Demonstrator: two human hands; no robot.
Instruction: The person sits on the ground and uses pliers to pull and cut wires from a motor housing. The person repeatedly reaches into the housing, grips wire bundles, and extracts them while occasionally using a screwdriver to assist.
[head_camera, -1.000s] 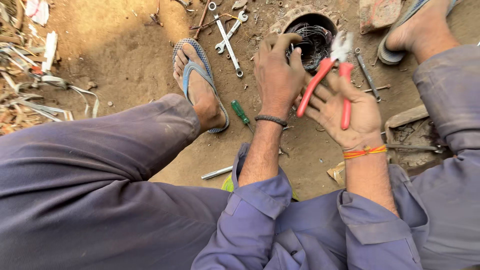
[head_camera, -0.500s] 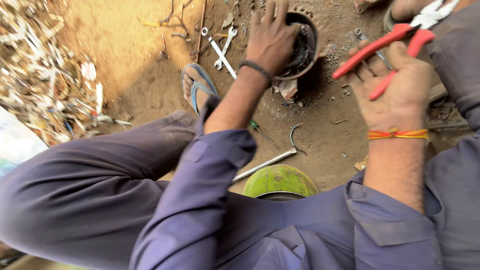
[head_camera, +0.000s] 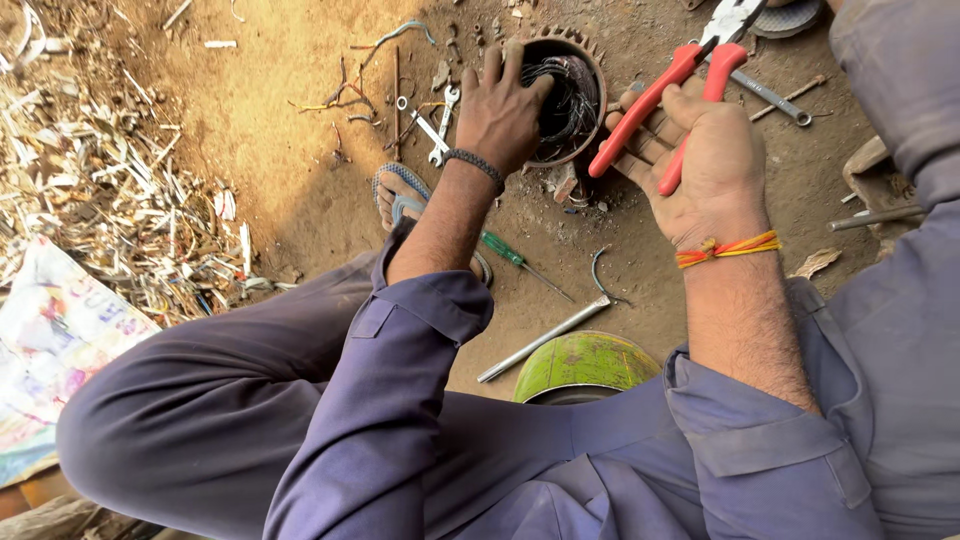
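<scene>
Both hands work low over the dirt ground (head_camera: 280, 130). Left hand (head_camera: 505, 110) rests fingers spread on the rim of a round motor stator (head_camera: 570, 95) full of dark wire windings, not closed around it. Right hand (head_camera: 700, 150), just beside the stator, grips red-handled pliers (head_camera: 665, 95) in a closed fist, jaws pointing away. Two wrenches (head_camera: 435, 125) lie left of the stator; a green-handled screwdriver (head_camera: 515, 258), a metal rod (head_camera: 545, 338) and a green round lid (head_camera: 585, 362) lie nearer the knees.
</scene>
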